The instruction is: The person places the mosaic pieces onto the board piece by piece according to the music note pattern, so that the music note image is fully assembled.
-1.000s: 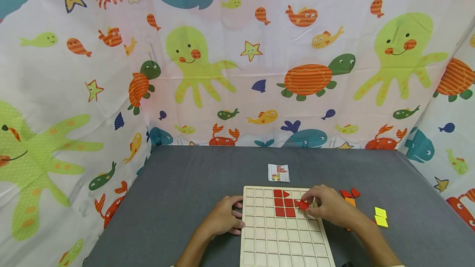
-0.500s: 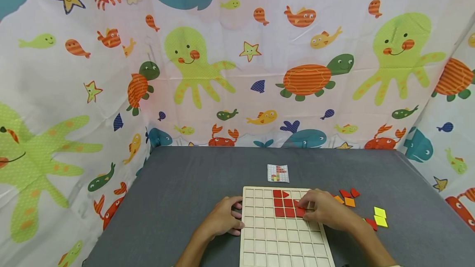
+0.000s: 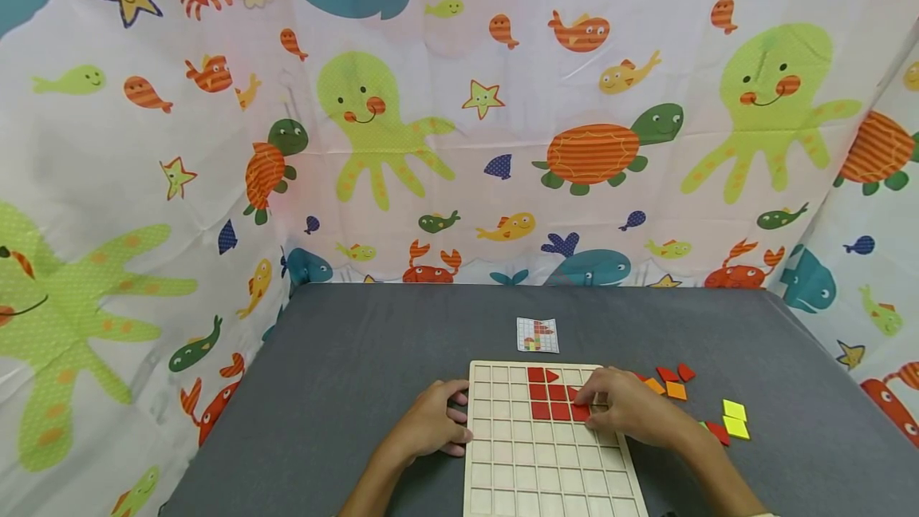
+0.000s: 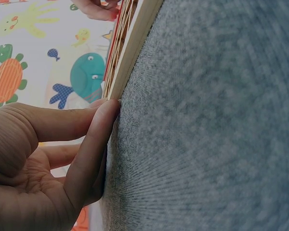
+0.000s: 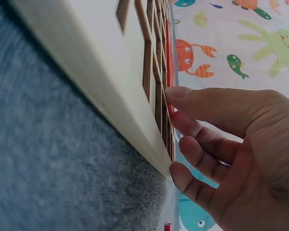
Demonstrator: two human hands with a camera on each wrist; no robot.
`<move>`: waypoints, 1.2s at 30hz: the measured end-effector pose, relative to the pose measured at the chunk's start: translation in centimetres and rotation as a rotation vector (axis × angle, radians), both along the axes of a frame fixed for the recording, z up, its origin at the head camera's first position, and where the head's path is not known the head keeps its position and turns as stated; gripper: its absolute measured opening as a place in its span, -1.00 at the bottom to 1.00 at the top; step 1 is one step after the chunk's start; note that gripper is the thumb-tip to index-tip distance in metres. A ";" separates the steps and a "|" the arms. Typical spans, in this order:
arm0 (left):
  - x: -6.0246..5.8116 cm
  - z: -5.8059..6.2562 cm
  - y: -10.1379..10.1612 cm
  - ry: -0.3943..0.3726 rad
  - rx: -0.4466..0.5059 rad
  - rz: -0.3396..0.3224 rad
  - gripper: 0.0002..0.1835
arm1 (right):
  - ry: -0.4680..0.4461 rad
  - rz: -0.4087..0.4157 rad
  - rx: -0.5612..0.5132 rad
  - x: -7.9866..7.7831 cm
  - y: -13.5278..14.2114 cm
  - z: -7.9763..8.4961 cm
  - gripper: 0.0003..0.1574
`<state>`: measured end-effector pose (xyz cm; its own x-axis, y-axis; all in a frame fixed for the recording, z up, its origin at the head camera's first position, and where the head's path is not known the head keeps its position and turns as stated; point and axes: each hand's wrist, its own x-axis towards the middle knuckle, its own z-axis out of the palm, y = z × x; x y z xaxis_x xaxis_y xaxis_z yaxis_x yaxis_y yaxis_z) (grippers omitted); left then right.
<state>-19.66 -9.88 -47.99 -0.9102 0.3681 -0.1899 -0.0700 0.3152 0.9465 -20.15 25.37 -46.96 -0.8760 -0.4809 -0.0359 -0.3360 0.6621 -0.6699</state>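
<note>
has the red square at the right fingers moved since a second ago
Yes. Against the board, the red square has shifted slightly left and toward the person, and now lines up at the right end of the nearest red row

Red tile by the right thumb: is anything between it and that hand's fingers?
Nothing visible: the right hand touches the red tile, which sits on the board, right of two red squares.

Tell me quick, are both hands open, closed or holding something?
Left hand: open, fingertips against the left edge of the wooden board.
Right hand: fingers bent at a red square; cannot tell whether it's gripped.
</note>
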 end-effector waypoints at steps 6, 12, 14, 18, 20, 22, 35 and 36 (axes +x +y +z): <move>0.0 0.0 0.0 0.000 0.001 0.005 -0.14 | 0.013 -0.013 -0.003 -0.2 0.2 0.1 -0.69; 0.1 0.1 0.1 -0.004 -0.004 0.004 -0.14 | 0.033 -0.090 -0.017 -0.3 1.6 0.7 -0.67; 0.0 0.1 0.1 -0.005 -0.005 0.004 -0.14 | 0.021 -0.131 -0.027 -0.1 2.2 1.1 -0.66; 0.0 0.0 0.0 -0.004 -0.005 0.004 -0.13 | 0.032 -0.209 -0.021 0.0 3.4 1.7 -0.62; 0.0 0.0 0.0 -0.002 -0.005 0.004 -0.13 | 0.055 -0.239 -0.014 0.0 4.1 1.9 -0.61; 0.0 0.0 0.0 0.001 -0.006 0.004 -0.13 | 0.080 -0.263 -0.014 0.0 4.9 1.9 -0.62; 0.0 0.2 0.0 -0.005 -0.001 -0.001 -0.14 | 0.073 -0.344 -0.023 0.0 8.3 1.6 -0.49; 0.0 0.2 0.0 -0.006 -0.001 -0.001 -0.14 | 0.068 -0.347 -0.023 0.0 8.4 1.5 -0.49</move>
<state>-19.65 -9.89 -47.83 -0.9087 0.3687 -0.1959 -0.0756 0.3162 0.9457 -20.16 33.79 -45.50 -0.9875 -0.1538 0.0360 -0.1380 0.7295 -0.6699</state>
